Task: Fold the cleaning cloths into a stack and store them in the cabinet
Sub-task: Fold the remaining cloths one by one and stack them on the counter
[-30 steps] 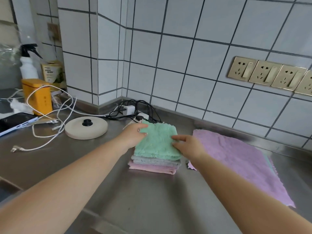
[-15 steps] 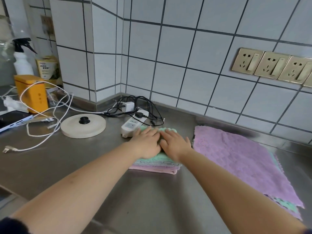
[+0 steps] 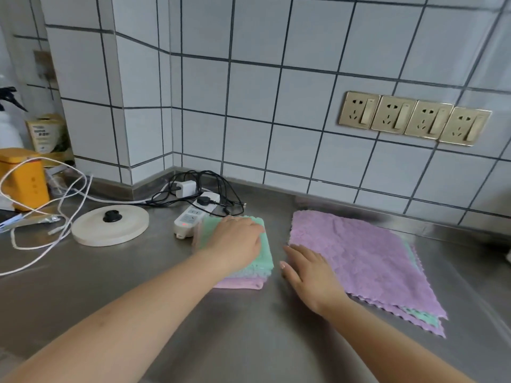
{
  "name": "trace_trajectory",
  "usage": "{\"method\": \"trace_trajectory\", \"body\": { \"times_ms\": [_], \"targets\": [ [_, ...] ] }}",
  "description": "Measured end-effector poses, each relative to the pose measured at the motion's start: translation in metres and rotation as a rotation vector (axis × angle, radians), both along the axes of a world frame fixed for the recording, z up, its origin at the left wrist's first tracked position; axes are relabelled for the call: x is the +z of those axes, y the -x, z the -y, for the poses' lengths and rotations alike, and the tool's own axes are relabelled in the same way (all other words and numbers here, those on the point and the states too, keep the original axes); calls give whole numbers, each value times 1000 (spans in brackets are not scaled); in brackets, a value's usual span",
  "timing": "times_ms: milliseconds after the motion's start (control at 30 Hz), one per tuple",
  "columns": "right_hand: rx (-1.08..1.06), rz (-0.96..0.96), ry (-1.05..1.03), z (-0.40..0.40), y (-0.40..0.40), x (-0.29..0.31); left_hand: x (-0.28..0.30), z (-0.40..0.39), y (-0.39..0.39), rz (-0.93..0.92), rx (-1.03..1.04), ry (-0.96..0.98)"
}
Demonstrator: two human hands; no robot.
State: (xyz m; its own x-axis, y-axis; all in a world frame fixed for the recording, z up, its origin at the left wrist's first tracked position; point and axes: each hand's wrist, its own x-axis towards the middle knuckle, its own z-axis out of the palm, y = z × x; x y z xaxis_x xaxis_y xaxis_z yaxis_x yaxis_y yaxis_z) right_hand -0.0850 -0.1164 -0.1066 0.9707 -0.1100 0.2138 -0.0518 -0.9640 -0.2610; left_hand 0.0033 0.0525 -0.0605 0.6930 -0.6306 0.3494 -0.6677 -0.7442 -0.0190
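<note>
Steel counter [image 3: 166,313], folded stack [image 3: 265,261] under left hand [image 3: 237,241]

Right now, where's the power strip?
Head view, left of centre: the power strip lies on the steel counter behind the folded cloth stack, between it and the round lid, near the wall corner.

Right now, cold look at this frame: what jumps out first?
The left hand presses flat on a folded stack of cloths, green on top, at centre counter. Right of it, the right hand rests on the edge of a spread purple cloth lying over more unfolded ones. A white power strip with tangled cables sits just behind the stack.
</note>
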Motion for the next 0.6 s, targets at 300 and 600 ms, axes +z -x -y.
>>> {"method": "trace_trajectory", "body": {
  "times_ms": [300, 600],
  "targets": [
    [-212, -57, 15, 105, 75, 5, -26, 98, 45, -140, -308, -30],
    [-180, -53, 126, 134, 99, 8, -33, 116, 47, -139, -314, -33]
  ]
}}
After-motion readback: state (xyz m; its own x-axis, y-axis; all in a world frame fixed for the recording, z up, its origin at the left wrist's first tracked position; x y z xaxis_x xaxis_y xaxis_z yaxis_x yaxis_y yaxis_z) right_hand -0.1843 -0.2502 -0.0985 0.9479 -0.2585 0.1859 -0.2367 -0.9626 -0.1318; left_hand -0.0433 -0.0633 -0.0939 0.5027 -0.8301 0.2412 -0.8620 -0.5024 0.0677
